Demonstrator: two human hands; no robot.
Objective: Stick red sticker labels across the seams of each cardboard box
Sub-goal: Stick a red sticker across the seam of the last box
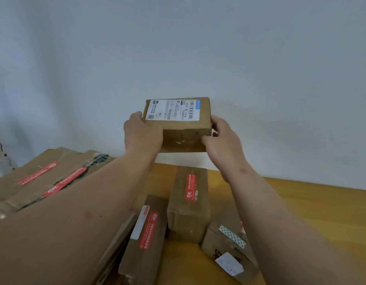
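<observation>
Left hand [143,134] and right hand [221,140] clamp the small brown cardboard box [184,130] by opposite ends; it looks light and stiff.

A single wide-angle camera sits on the person's head, facing forward and slightly down over outstretched arms toward the pale wall [178,48]. The wooden table [322,212] lies close beneath, filling the lower frame.
</observation>
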